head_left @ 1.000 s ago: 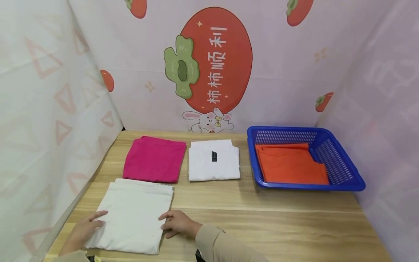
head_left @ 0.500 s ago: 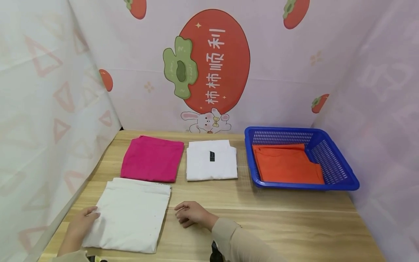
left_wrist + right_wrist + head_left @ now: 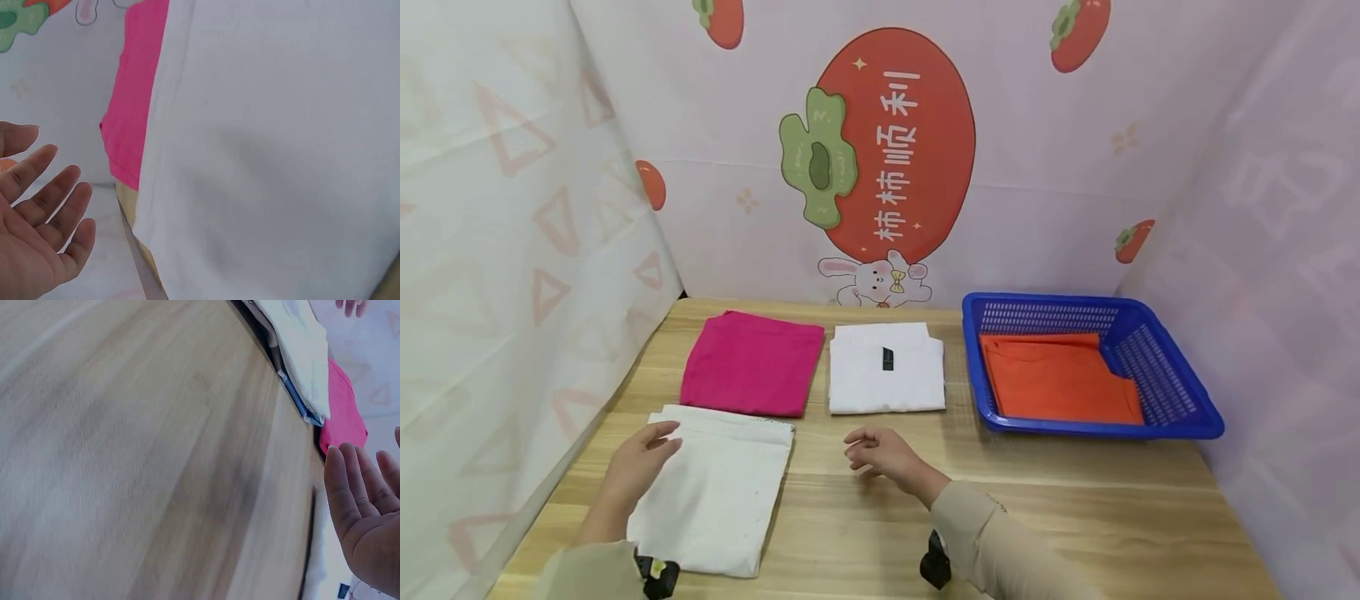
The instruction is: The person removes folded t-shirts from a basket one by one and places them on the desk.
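Note:
A folded off-white garment (image 3: 715, 500) lies at the front left of the table. In the right wrist view, darker and blue layers (image 3: 294, 394) show under its edge. My left hand (image 3: 636, 467) hovers over its left side with fingers loosely bent, holding nothing; the left wrist view shows it apart from the cloth. To the right of the garment my right hand (image 3: 891, 458) hangs over bare wood, its fingers relaxed around nothing. Behind lie a folded magenta garment (image 3: 752, 364) and a folded white shirt (image 3: 887, 387) with a black neck label.
A blue plastic basket (image 3: 1180, 367) stands at the back right, with a folded orange garment (image 3: 1052, 379) inside. Printed cloth walls (image 3: 1030, 167) enclose the wooden table (image 3: 1037, 500) at the back and both sides.
My right hand has left the off-white garment's right edge and moved right and farther back. My left hand has come off the left edge and risen toward the garment's far left corner.

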`<move>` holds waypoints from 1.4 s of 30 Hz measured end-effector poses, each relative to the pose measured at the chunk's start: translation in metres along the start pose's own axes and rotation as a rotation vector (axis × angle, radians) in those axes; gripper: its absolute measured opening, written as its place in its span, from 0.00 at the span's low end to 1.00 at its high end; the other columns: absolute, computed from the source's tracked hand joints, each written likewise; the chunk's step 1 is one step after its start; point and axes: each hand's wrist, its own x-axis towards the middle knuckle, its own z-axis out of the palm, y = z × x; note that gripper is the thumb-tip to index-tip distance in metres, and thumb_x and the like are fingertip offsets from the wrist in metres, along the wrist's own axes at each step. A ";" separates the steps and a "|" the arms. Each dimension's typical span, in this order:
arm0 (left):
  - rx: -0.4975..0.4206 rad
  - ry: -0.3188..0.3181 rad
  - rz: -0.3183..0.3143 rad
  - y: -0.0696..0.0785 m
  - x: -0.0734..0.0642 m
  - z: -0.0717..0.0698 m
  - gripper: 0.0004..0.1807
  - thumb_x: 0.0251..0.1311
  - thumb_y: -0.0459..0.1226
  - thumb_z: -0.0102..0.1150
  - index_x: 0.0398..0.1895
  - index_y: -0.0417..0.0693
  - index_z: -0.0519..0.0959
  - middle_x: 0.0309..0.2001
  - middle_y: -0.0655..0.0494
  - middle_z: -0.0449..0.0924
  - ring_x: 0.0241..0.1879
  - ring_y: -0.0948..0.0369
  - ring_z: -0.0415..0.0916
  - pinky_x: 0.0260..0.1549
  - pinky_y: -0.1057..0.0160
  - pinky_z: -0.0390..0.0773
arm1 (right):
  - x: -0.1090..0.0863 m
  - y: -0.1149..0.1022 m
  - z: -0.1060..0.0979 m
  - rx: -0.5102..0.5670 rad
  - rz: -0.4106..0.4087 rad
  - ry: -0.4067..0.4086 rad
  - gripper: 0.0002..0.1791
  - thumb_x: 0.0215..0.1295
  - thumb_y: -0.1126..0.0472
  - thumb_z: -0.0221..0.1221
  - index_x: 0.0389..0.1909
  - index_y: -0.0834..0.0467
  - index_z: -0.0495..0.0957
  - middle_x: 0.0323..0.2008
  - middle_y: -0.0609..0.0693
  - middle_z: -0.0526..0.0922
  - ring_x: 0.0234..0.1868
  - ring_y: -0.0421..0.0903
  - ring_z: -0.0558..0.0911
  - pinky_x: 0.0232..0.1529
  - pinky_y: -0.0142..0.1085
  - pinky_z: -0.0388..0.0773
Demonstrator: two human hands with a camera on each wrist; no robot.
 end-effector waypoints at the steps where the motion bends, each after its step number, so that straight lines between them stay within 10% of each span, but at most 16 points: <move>1: 0.002 -0.005 0.021 0.005 0.002 0.003 0.30 0.61 0.46 0.42 0.58 0.32 0.58 0.56 0.31 0.56 0.54 0.41 0.55 0.47 0.45 0.61 | 0.000 0.001 -0.004 -0.009 0.001 0.006 0.16 0.59 0.67 0.51 0.47 0.70 0.68 0.40 0.63 0.75 0.37 0.53 0.76 0.37 0.47 0.73; 31: -0.301 -0.318 0.346 0.136 0.047 0.094 0.21 0.58 0.38 0.49 0.54 0.38 0.66 0.54 0.41 0.64 0.52 0.49 0.62 0.50 0.49 0.59 | -0.056 -0.042 -0.127 -0.092 -0.124 0.169 0.23 0.58 0.65 0.52 0.53 0.72 0.62 0.47 0.67 0.70 0.44 0.55 0.74 0.42 0.46 0.71; 42: -0.316 -0.382 0.339 0.171 0.055 0.138 0.17 0.57 0.36 0.49 0.51 0.42 0.70 0.51 0.48 0.68 0.51 0.53 0.64 0.50 0.51 0.60 | -0.079 -0.034 -0.165 -0.098 -0.149 0.277 0.28 0.58 0.58 0.54 0.54 0.71 0.60 0.49 0.68 0.67 0.46 0.58 0.72 0.44 0.46 0.70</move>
